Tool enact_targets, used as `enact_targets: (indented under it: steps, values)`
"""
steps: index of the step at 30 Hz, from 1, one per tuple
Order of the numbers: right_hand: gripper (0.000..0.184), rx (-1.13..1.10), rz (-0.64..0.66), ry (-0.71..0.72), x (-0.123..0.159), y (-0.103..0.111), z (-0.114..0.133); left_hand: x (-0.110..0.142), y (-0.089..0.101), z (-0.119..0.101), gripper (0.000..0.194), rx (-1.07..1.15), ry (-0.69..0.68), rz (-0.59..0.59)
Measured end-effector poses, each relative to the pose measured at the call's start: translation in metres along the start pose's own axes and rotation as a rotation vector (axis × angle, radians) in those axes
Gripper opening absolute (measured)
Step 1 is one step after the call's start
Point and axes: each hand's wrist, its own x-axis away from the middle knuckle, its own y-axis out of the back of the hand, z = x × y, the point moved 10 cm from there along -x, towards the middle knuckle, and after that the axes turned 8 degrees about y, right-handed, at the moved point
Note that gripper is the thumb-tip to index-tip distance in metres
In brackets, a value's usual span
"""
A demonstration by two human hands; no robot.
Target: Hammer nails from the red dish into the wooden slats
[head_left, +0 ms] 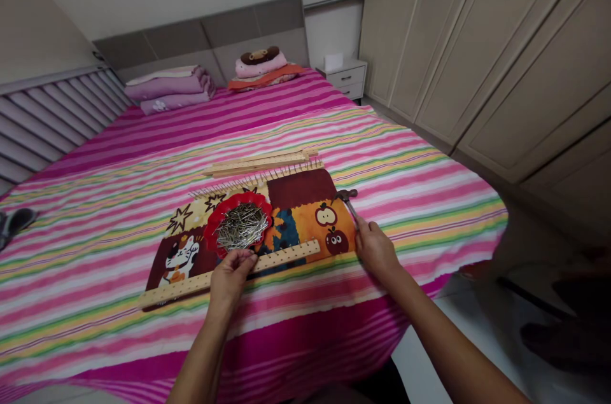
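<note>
My right hand (375, 248) is wrapped round the handle of a claw hammer (347, 195), its head over the right edge of a printed mat (300, 186). Thumb and fingers of my left hand (230, 275) are pinched together just above a pale wooden strip (291, 253) with a row of dark holes or nail heads. Whatever is in that pinch is too small to make out. Behind the left hand, on the mat, sits a red scalloped bowl (210, 224) full of loose metal nails (243, 224). Along the mat's far edge lies another wooden strip (312, 166) with many nails standing upright.
More bare wooden strips (252, 163) lie stacked beyond the mat on the striped bedsheet (420, 181). Folded bedding (176, 87) and a small pile of pillows (261, 67) rest by the headboard (252, 22). A dark object (19, 224) lies at far left; wardrobes (453, 41) line the right.
</note>
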Motion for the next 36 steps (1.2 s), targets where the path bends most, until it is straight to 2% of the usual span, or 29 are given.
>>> enact_targets:
  steps: [16,21,25,28,30,32,33,36]
  values:
    - [0.043,-0.049,-0.048,0.016,0.001,-0.002,0.000,-0.004,0.002,0.012,0.034,-0.103,-0.101,-0.031]
    - [0.043,-0.133,-0.070,0.006,-0.001,-0.002,-0.004,0.000,0.001,0.007,0.029,-0.262,-0.135,-0.050]
    - [0.043,-0.265,-0.134,0.030,0.003,0.013,-0.002,0.006,-0.002,-0.005,0.024,-0.363,-0.260,-0.086]
    - [0.042,-0.388,-0.176,0.079,0.023,0.038,0.017,0.009,-0.003,-0.010,0.023,-0.390,-0.332,-0.101]
    - [0.040,-0.497,-0.153,0.122,0.040,0.054,0.041,0.010,-0.002,-0.009,0.023,-0.393,-0.349,-0.104]
    - [0.040,-0.873,0.023,0.175,0.057,0.055,0.077,0.010,-0.002,-0.008,0.023,-0.392,-0.357,-0.104]
    - [0.040,-0.983,0.111,0.212,0.065,0.056,0.097,0.009,-0.002,-0.007,0.023,-0.391,-0.360,-0.103]
    - [0.041,-1.069,0.211,0.324,0.081,0.063,0.144,0.010,-0.002,-0.006,0.019,-0.387,-0.395,-0.107]
